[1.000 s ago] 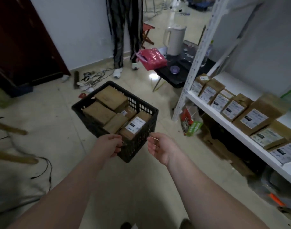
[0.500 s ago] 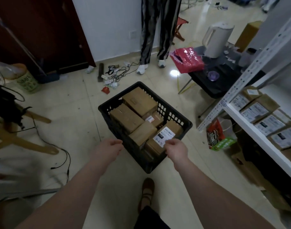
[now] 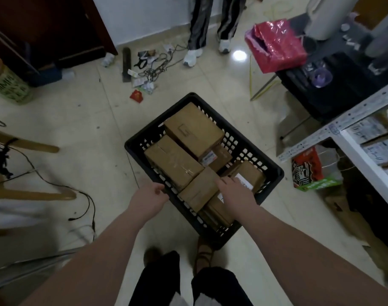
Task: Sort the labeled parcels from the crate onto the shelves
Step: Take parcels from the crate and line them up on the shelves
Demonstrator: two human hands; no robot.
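- Right hand, fingers stretched flat, lands on the white-labelled brown cardboard parcel, four o'clock inside the black plastic crate.
- Left hand at the crate rim, eight o'clock; can't tell whether it grips.
- White metal shelf stands at three o'clock.

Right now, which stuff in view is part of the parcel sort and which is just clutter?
Job: black crate; brown parcels in it; labelled parcel at the right hand; left hand at the crate rim; white shelf with shelved parcels.
Clutter: red bag; floor cables; red-and-green bag; bystander's shoes.
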